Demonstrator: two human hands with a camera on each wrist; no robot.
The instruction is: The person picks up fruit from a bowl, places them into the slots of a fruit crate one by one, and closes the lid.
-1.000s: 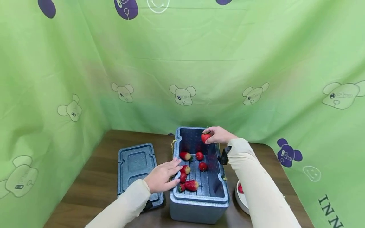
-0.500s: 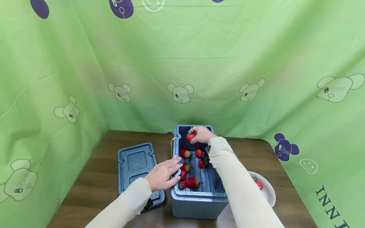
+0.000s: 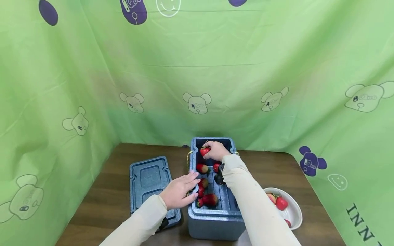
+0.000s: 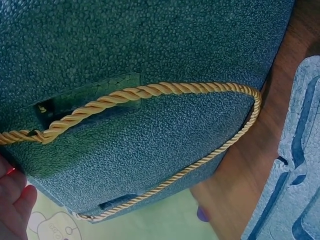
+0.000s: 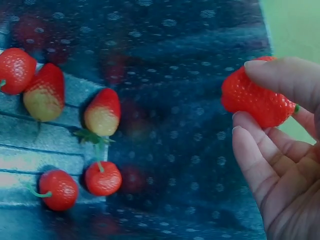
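Underneath, table point(image 3: 267, 174): brown and wood-grained, its far edge running along the foot of the cloth, the far right corner rounded.
Cloth point(image 3: 197, 71): green and creased, hung at the left, back and right, printed with cartoon animal heads, some purple, and smiling faces.
Box point(image 3: 217, 228): speckled blue-grey, upright and uncovered, its far end near the back cloth; gold rope point(image 4: 190, 89) loops along its side.
Lid point(image 3: 150, 174): on the table just left of the box, partly hidden by the left sleeve point(image 3: 140, 218).
Bowl point(image 3: 296, 212): white, right of the box, with red fruit in it, partly hidden by the right sleeve point(image 3: 263, 212).
Room to move: a narrow strip of wood between lid and box; a broader stretch behind the bowl, reaching to the right-hand cloth.
Hands, left point(image 3: 180, 191): fingers fairly straight, slightly spread, reaching over the box's left rim, gripping nothing visible.
Hands, right point(image 3: 216, 151): thumb and fingertips drawn together, pinching a red strawberry point(image 5: 255, 97).
Strawberry's place: at the box's far end, apart from the fruits point(image 3: 210, 200) on the ribbed floor; whether below rim height, I cannot tell.
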